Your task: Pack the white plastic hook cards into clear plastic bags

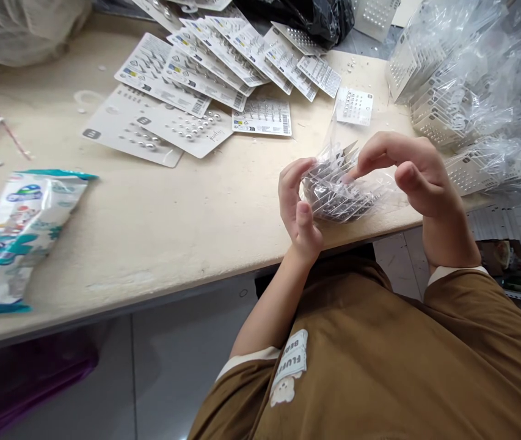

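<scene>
A clear plastic bag [345, 192] packed with cards of small shiny pieces rests near the table's front edge. My left hand [299, 208] curves around the bag's left side, its fingertips at the upper edge and the thumb apart from them. From the right, my right hand [409, 171] reaches over the bag, index fingertip touching the plastic and thumb held away. Just behind the bag lies a small white card [354, 106] with rows of pieces.
Overlapping cards [200, 125] spread across the back of the table [150, 214]. Filled clear bags [452, 104] are heaped at the right. A teal and white packet [24, 235] lies at the left, and a black bag [319, 18] stands at the back.
</scene>
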Demonstrator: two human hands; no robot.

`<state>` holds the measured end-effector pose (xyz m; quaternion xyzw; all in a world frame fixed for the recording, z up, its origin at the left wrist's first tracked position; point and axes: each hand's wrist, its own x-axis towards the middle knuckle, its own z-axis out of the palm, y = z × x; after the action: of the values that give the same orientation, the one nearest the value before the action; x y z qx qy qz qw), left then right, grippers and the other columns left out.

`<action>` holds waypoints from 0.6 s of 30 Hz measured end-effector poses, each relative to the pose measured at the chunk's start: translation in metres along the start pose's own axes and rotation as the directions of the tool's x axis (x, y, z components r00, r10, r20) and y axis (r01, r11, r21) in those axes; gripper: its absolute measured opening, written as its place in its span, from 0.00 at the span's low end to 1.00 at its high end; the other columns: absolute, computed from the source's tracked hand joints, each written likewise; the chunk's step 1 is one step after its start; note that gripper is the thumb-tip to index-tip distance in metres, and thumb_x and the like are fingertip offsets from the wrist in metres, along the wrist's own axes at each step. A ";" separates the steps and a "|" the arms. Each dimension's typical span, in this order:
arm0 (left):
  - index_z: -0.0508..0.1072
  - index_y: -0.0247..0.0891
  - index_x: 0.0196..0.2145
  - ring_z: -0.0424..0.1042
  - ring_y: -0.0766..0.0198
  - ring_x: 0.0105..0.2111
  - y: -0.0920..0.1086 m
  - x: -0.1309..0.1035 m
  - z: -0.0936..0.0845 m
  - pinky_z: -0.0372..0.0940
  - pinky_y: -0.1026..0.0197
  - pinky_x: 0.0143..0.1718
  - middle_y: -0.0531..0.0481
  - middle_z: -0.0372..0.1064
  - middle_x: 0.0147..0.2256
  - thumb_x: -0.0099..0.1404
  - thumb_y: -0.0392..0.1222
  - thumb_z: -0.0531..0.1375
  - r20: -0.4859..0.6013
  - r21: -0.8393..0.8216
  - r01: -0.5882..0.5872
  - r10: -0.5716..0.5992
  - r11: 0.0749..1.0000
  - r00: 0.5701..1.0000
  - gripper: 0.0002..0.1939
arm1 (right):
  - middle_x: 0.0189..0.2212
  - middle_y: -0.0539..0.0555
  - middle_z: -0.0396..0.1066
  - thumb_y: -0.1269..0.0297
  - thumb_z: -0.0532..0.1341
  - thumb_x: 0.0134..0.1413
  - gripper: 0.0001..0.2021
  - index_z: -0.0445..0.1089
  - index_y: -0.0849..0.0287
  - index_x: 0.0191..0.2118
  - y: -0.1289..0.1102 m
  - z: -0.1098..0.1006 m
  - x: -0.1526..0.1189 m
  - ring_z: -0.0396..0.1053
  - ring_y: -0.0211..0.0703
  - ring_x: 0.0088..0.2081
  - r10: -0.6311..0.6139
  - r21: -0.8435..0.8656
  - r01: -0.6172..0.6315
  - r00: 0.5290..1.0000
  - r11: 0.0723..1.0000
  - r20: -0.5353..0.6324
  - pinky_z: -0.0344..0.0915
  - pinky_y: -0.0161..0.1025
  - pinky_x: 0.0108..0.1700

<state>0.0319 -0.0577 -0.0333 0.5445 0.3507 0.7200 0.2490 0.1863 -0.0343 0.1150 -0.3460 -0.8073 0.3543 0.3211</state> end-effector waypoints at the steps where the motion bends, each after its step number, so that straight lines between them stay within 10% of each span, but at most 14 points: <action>1: 0.63 0.50 0.62 0.66 0.48 0.60 0.000 0.001 0.000 0.63 0.43 0.61 0.46 0.65 0.54 0.72 0.70 0.39 -0.011 -0.012 -0.004 0.004 1.000 1.000 0.34 | 0.33 0.52 0.77 0.31 0.51 0.60 0.30 0.74 0.53 0.36 0.000 0.000 0.000 0.78 0.43 0.37 -0.010 -0.005 0.010 1.000 1.000 -0.026 0.76 0.42 0.42; 18: 0.65 0.49 0.60 0.68 0.48 0.59 -0.001 0.001 0.000 0.64 0.42 0.61 0.45 0.68 0.53 0.72 0.70 0.39 -0.021 -0.030 0.017 -0.017 0.999 1.000 0.34 | 0.25 0.51 0.75 0.39 0.51 0.66 0.27 0.75 0.54 0.30 -0.002 -0.008 -0.011 0.74 0.39 0.27 -0.039 -0.080 0.025 0.982 0.997 -0.186 0.70 0.40 0.31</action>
<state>0.0318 -0.0561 -0.0333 0.5300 0.3473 0.7289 0.2593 0.1981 -0.0412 0.1182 -0.3768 -0.7919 0.2836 0.3879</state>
